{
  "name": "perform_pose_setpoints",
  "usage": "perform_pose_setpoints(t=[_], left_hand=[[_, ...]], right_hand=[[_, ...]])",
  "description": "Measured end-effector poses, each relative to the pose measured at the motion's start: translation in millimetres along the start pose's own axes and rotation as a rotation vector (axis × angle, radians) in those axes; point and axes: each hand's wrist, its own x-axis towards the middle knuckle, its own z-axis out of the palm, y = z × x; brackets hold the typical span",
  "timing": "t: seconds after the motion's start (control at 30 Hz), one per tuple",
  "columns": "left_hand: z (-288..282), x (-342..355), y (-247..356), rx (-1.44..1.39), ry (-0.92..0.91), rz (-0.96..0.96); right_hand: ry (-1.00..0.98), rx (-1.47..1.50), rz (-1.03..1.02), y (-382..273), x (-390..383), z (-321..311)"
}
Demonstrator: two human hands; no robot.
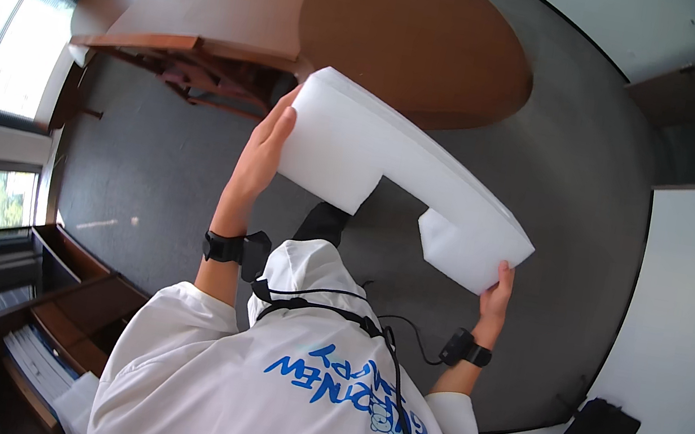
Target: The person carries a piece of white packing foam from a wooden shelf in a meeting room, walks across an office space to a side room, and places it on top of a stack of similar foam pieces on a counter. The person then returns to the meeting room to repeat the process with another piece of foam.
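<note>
Between my two hands is a large white foam packing piece (427, 171), long and blocky with a rectangular notch cut into its near side. It is held up in the air over the floor, slanting down toward the right. My left hand (264, 147) grips its left end, thumb on the near face and the other fingers partly hidden along the edge. At the lower right corner, my right hand (495, 297) closes on the other end, fingertips against the foam. Each wrist wears a black strap; the right one carries a small black box (458, 348) with a cable.
A large oval brown wooden table (412, 36) stands ahead, with a wooden chair (217, 10) at its left. Windows (15, 46) line the left wall. Open brown shelving (78, 311) with papers sits at the lower left. A black bag (602, 428) rests at the right over grey floor (569, 252).
</note>
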Motion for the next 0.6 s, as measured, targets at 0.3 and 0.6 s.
perform_pose_setpoints(t=[0.3, 0.6], left_hand=[[148.7, 229.7, -68.6, 0.016, -0.472, -0.387], [334.8, 389.5, 11.4, -0.447, -0.998, 0.090]], right_hand=[[0.567, -0.152, -0.045, -53.7, 41.1, -41.7], [1.209, 0.061, -0.791, -38.0, 59.7, -124.1]])
